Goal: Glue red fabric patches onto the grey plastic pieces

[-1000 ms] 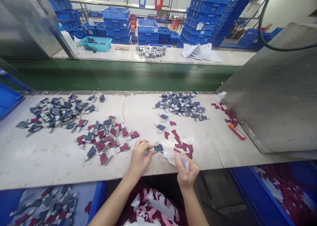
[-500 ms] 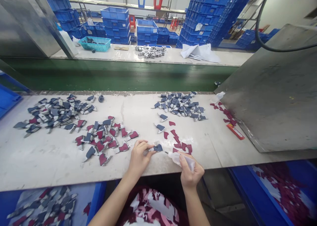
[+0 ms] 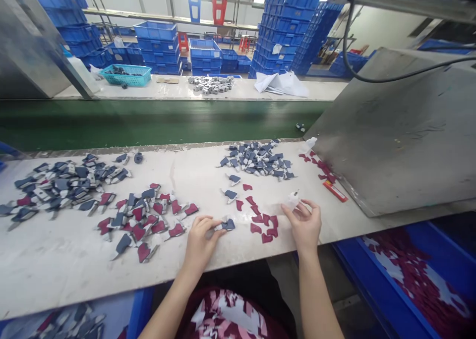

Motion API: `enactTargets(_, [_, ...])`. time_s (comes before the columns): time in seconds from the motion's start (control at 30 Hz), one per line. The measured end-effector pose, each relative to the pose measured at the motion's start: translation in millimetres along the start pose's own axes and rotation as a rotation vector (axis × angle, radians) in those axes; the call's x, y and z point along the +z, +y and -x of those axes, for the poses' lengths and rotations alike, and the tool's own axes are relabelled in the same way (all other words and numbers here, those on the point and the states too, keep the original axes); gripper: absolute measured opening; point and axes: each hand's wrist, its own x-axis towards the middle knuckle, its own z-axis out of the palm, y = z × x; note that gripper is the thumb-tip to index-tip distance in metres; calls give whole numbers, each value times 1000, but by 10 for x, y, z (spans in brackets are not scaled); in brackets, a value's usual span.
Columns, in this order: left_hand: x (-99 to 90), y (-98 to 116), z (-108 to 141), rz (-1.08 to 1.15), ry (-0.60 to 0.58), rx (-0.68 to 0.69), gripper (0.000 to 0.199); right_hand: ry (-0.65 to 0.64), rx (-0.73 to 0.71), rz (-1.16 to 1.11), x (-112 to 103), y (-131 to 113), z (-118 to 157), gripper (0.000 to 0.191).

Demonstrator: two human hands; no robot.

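Observation:
My left hand (image 3: 201,237) pinches a small navy-and-grey moulded piece (image 3: 228,224) between thumb and fingers, low over the worktop. A translucent squeeze bottle (image 3: 292,200) is in the fingers of my right hand (image 3: 307,226), its narrow tip pointing up and away from me. Whether its base touches the worktop I cannot tell. Between my hands lie several loose maroon patches (image 3: 256,219). Two navy-and-grey pieces lie beyond them, in front of a heap of similar pieces (image 3: 256,158).
Left of my hands spread pieces with maroon patches (image 3: 139,215) and a larger navy heap (image 3: 70,180). A metal housing (image 3: 394,131) rises at right, beside a red-and-yellow packet (image 3: 334,191). Beyond runs a green belt (image 3: 186,121). Blue bins (image 3: 357,264) sit below the worktop.
My right hand has moved right and away from the piece, and the bottle has turned from pointing at it to tip up. My left hand keeps the piece. The view has shifted right.

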Motion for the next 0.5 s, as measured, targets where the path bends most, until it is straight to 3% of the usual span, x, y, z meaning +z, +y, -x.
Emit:
enactTargets(0.13, [-7, 3, -1, 10, 6, -11, 8, 4, -2, -42, 31, 21, 10, 69])
enactTargets(0.2, [-8, 5, -2, 16, 8, -14, 8, 190, -182, -36, 56, -54, 115, 66])
enactTargets(0.27, [-11, 12, -6, 24, 11, -17, 8, 405, -459, 48, 101, -168, 247, 53])
enactTargets(0.3, [-15, 18, -8, 28, 11, -22, 8, 419, -595, 121, 135, -226, 311, 44])
enactTargets(0.33, [-20, 24, -10, 33, 10, -29, 9, 331, -714, 207, 178, -277, 365, 36])
enactTargets(0.4, [-33, 40, -15, 43, 12, -49, 10, -56, -880, 390, 282, -342, 433, 22])
enactTargets(0.47, [-46, 55, -16, 53, 21, -74, 10, -441, -921, 557, 393, -349, 434, 21])
enactTargets(0.5, [-51, 62, -16, 57, 26, -85, 10, -568, -909, 624, 443, -335, 411, 28])
